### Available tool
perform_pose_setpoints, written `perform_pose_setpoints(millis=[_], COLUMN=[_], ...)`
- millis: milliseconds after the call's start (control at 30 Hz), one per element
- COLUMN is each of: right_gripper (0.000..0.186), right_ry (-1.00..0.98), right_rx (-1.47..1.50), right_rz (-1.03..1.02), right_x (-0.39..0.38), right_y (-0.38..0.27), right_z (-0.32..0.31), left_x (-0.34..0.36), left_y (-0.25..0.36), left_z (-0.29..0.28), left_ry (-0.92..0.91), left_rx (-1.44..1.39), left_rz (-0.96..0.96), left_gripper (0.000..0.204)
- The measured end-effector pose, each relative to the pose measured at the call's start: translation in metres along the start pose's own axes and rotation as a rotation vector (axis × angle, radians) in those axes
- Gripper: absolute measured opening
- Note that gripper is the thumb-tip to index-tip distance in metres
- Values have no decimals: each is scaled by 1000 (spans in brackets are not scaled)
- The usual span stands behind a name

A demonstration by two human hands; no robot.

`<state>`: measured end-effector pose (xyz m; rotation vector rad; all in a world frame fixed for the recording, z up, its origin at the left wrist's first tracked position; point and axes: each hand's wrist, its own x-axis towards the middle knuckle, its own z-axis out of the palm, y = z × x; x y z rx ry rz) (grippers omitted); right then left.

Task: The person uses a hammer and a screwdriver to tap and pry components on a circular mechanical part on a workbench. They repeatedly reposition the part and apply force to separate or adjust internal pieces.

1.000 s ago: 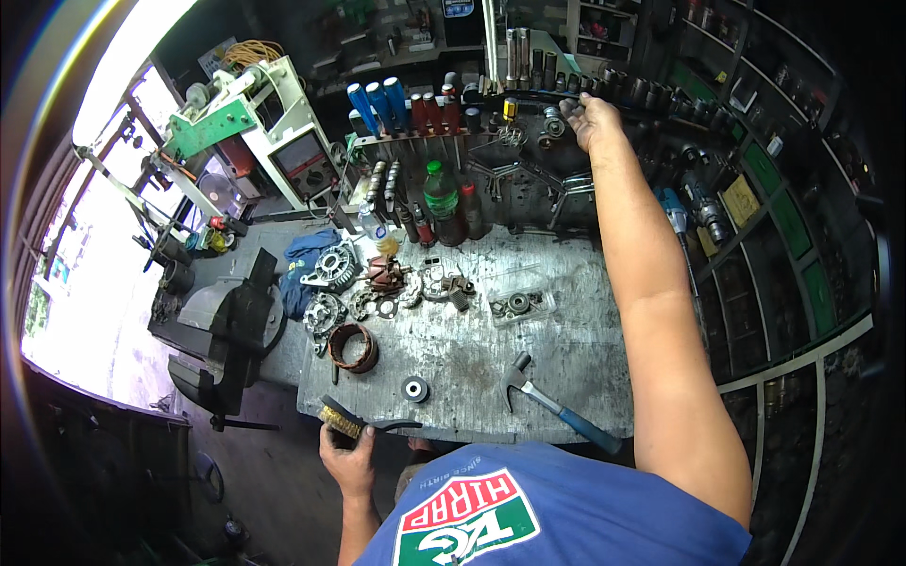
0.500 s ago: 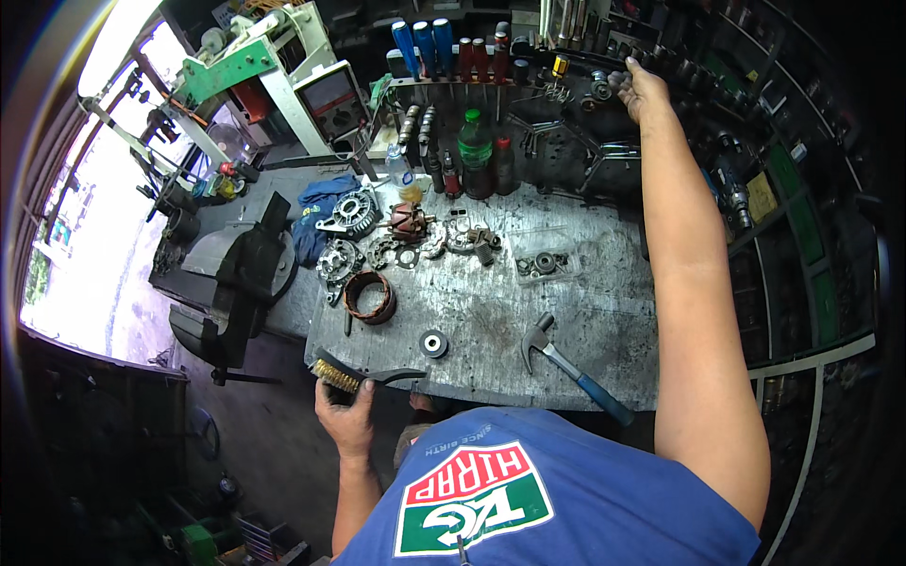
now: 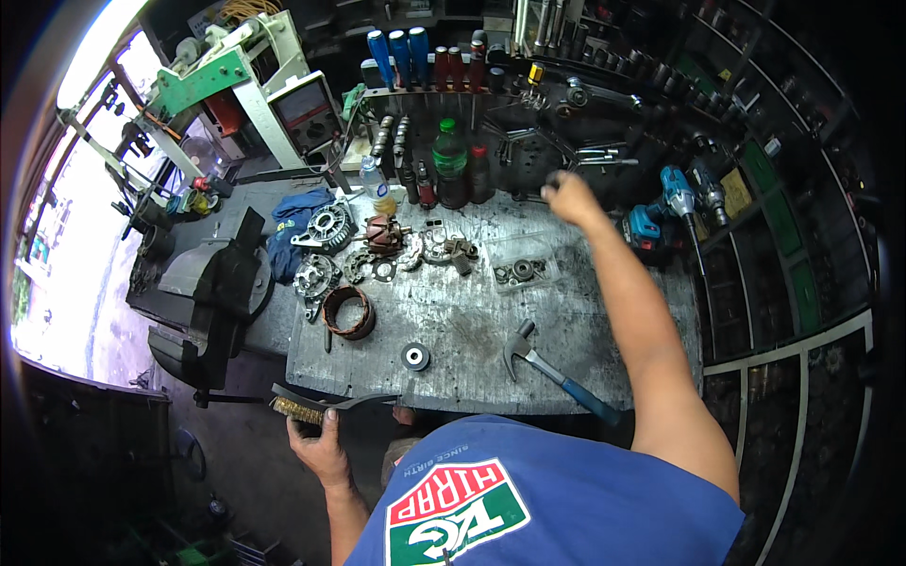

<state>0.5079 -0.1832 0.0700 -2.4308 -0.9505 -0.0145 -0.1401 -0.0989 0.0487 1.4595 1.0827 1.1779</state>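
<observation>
My left hand [image 3: 323, 455] grips a wire brush [image 3: 298, 409] with brass-coloured bristles and a dark curved handle, just off the bench's front edge. Over the back of the bench, my right hand [image 3: 573, 200] is closed and a little blurred. Something small and dark shows at its fingertips, too unclear to name. A clear plastic tray [image 3: 522, 269] with small parts lies below that hand. On the metal bench [image 3: 462, 330] are a small pulley [image 3: 415, 357], a copper-wound stator ring [image 3: 348, 313], a rotor [image 3: 385, 235], alternator housings [image 3: 329, 226] and a claw hammer [image 3: 557, 370].
A big bench vise [image 3: 212, 292] stands at the left. Bottles [image 3: 450, 160] and a screwdriver rack [image 3: 425, 92] line the back. Wrenches [image 3: 604, 156] hang beyond my right hand. A blue cordless driver [image 3: 661, 208] with a long bit sits at the right, beside shelves [image 3: 797, 241].
My right hand has come back from the tool rack, down and left over the bench. The brush has tilted in my left hand. The whole view has shifted slightly.
</observation>
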Motion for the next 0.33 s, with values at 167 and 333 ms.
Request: perform_pose_setpoints(millis=[167,333], right_gripper=[40,38], right_ry=[-352,-119], right_rx=[-173,51], right_rz=[400,449], right_x=[-35,-49], right_y=[72,98], right_z=[102,149], left_x=[1,4], left_y=[8,5], left_z=[-5,0], left_ry=[-44,-52], left_rx=[40,40], left_rz=[-3,6], left_gripper=[42,45])
